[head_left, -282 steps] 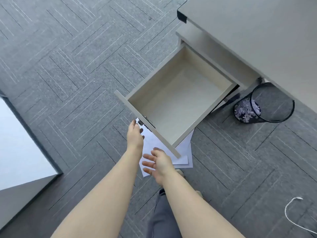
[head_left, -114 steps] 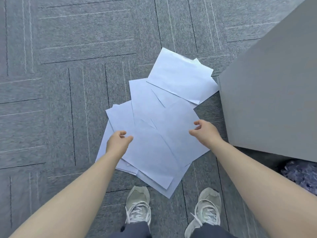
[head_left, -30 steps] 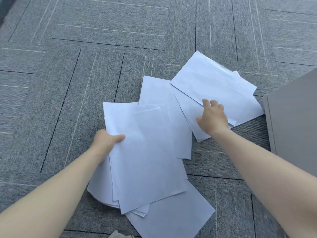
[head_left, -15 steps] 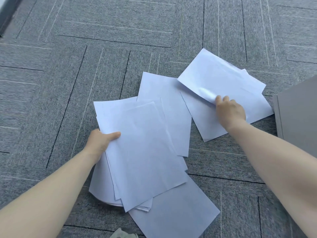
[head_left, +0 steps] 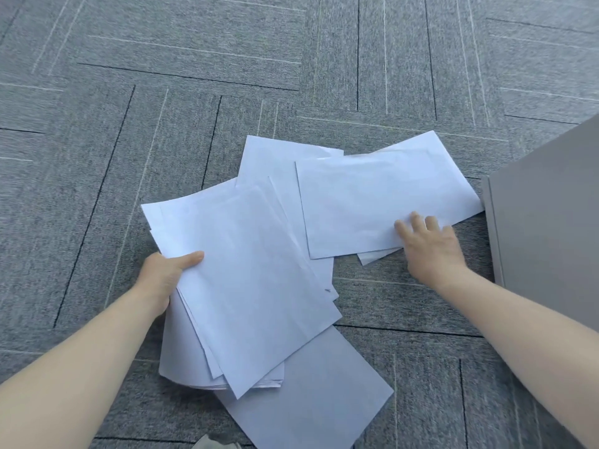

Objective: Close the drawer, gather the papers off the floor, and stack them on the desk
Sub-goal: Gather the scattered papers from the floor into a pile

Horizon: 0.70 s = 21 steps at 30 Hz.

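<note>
White paper sheets lie scattered on the grey carpet. My left hand (head_left: 165, 273) grips the left edge of a fanned stack of several sheets (head_left: 246, 286), thumb on top. My right hand (head_left: 431, 246) presses flat, fingers spread, on the near edge of a pair of sheets (head_left: 382, 202) lying to the right, beside the grey drawer unit (head_left: 547, 215). One sheet (head_left: 275, 163) lies behind the stack and another single sheet (head_left: 311, 393) lies under it nearer to me. The drawer front and the desk top are out of view.
Grey carpet tiles (head_left: 227, 53) stretch all around the papers. The grey side of the drawer unit stands at the right edge. A shoe tip (head_left: 214, 443) shows at the bottom edge.
My right hand has dragged the right-hand sheets toward me and toward the stack, then flattened on them. My left hand keeps its grip on the stack, which sits slightly higher in view.
</note>
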Tool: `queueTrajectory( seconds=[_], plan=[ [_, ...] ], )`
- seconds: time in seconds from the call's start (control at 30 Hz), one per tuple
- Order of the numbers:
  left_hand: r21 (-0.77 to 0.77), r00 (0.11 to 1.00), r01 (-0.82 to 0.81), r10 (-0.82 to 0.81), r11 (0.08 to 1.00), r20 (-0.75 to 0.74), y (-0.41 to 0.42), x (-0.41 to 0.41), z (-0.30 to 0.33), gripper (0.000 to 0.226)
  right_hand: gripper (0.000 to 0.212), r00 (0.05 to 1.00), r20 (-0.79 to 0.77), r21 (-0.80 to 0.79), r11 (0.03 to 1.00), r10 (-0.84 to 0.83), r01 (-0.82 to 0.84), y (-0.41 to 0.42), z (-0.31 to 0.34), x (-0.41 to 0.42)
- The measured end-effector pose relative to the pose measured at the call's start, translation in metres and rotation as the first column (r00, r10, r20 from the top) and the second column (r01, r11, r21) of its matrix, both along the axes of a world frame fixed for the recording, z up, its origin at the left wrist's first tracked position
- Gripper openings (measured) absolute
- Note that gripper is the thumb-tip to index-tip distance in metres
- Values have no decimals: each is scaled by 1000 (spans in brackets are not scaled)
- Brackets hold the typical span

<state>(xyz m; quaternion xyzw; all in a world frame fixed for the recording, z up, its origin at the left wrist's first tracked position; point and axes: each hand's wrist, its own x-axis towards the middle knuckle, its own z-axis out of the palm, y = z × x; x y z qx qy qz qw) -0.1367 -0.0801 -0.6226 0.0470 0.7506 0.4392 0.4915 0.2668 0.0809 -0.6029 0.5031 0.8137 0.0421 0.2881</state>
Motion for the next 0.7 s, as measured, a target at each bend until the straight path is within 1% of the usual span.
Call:
queueTrajectory(
  seconds=[0.07, 0.1, 0.13, 0.23, 0.27, 0.37, 0.43, 0.5, 0.53, 0.6, 0.63, 0.7],
  plan=[
    [6, 1000, 0, 0, 1000, 3, 0, 1, 0, 19, 82, 1000, 5, -108, 994, 15, -14, -3, 0, -6],
    [8, 1000, 4, -4, 1000, 1, 0, 1, -1, 19, 89, 998, -7, -135, 989, 57, -57, -4, 1, -10],
    [9, 1000, 8, -8, 1000, -1, 0, 2, -1, 19, 90, 993, -23, -143, 983, 115, -117, -6, 1, -14],
    [5, 1000, 23, -23, 1000, -3, -1, 2, -1, 19, 83, 945, -45, -113, 939, 323, -326, -9, -3, -21],
    [5, 1000, 27, -27, 1000, -2, 0, 2, -1, 20, 80, 929, -44, -96, 924, 369, -371, -10, -5, -24],
    [1, 999, 41, -41, 999, 2, 1, 4, 0, 24, 71, 908, -55, -12, 909, 415, -416, -10, -8, -29],
    [-4, 999, 47, -47, 999, 4, 0, 5, 1, 24, 65, 926, -105, 31, 932, 362, -361, -8, -9, -32],
    [-14, 999, 53, -53, 999, 9, -1, 5, 2, 19, 54, 949, -236, 71, 978, 207, -196, -5, -4, -40],
    [-20, 999, 51, -51, 998, 12, -2, 4, 2, 16, 45, 940, -320, 85, 992, 116, -93, -4, 1, -47],
    [-31, 999, 42, -41, 999, 25, -2, 5, 2, 10, 30, 873, -486, 70, 995, -31, 74, -5, 14, -68],
    [-31, 999, 39, -37, 999, 36, -2, 6, 2, 8, 26, 820, -566, 34, 991, -88, 130, -8, 21, -81],
    [-16, 998, 38, -37, 999, 55, -1, 10, 5, 11, 22, 707, -679, -95, 979, -196, 181, -19, 34, -113]
  ],
)
